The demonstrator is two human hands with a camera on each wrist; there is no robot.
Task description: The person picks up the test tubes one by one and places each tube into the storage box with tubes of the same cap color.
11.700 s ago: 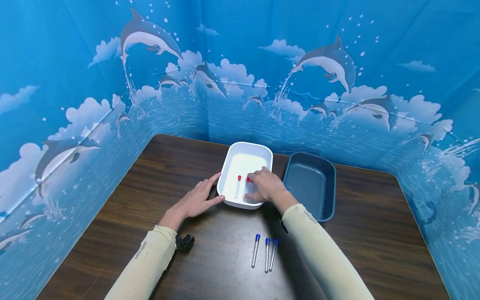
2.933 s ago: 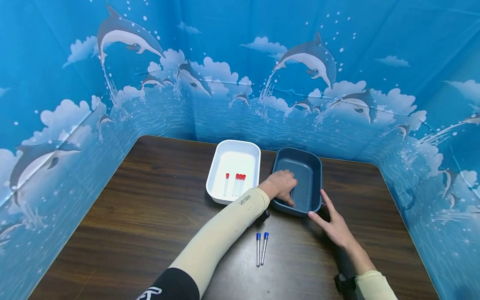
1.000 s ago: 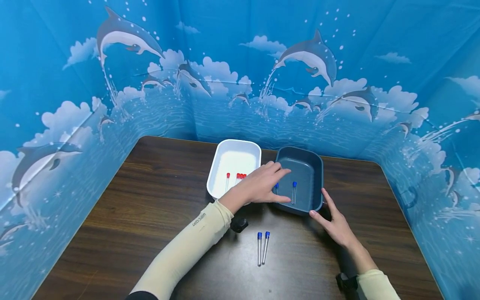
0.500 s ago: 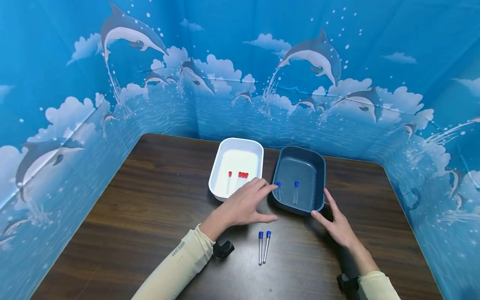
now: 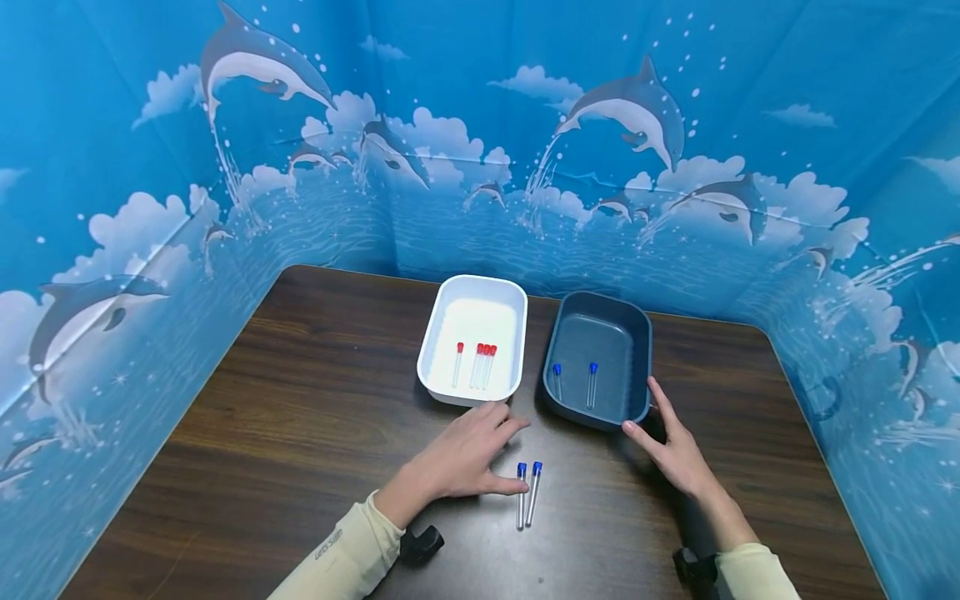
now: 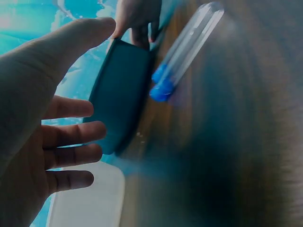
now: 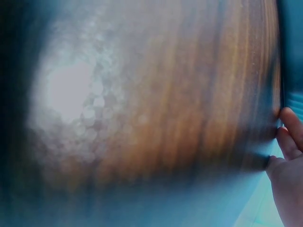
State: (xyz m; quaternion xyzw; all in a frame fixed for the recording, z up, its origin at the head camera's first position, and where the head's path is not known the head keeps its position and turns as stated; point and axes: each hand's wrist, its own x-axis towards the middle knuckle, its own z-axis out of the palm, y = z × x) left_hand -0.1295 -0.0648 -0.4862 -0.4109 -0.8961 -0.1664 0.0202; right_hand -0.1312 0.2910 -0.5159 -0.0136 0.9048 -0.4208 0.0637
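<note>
My left hand [image 5: 465, 454] is over the table, fingers spread and thumb out, holding nothing. In the head view its thumb overlaps the left one of two blue-capped clear test tubes [image 5: 533, 496]; the left wrist view shows a gap between hand and tubes [image 6: 187, 52]. My right hand [image 5: 678, 454] touches the near right corner of the dark blue-grey bin [image 5: 637, 358] with thumb and fingertips, fingers fairly straight. Inside that bin lie blue-capped tubes [image 5: 592, 387]. Several red-capped tubes [image 5: 486, 367] lie in the white bin [image 5: 431, 354].
Both bins stand side by side near the back of the brown wooden table [image 5: 300, 400]. A blue dolphin-print curtain [image 5: 465, 167] hangs right behind the table's back edge. Black wrist cameras [image 5: 422, 546] sit under my wrists.
My left hand has come out of the dark bin and moved down-left to the loose tubes. One blue-capped tube fewer lies on the table than 11.7 seconds ago. My right hand has lately stayed still.
</note>
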